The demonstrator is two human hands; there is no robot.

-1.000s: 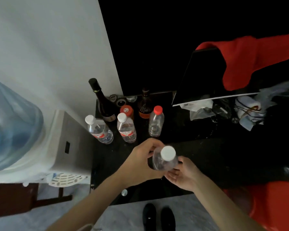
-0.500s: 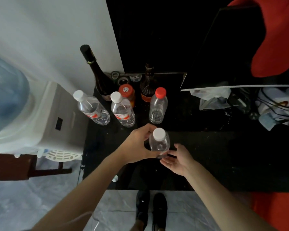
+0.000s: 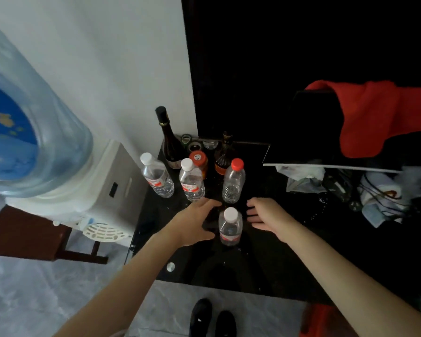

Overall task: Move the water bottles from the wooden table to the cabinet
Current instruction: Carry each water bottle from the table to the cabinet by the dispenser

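A clear water bottle with a white cap (image 3: 230,227) stands upright on the black glossy cabinet top (image 3: 289,259). My left hand (image 3: 195,221) is just left of it, fingers relaxed and off the bottle. My right hand (image 3: 265,215) hovers just right of it, fingers spread, holding nothing. Behind stand three more water bottles: a white-capped one (image 3: 157,176) at the left, a white-capped one (image 3: 191,183) in the middle, and a red-capped one (image 3: 233,182) at the right.
A dark wine bottle (image 3: 168,139), an orange-lidded jar (image 3: 199,160) and a brown liquor bottle (image 3: 224,154) stand at the back. A water dispenser (image 3: 83,186) with a blue jug is left. A black box with red cloth (image 3: 374,117) and crumpled bags sit right.
The left hand set the white-capped bottle down on the cabinet top and let go. Both hands have drawn apart from it.
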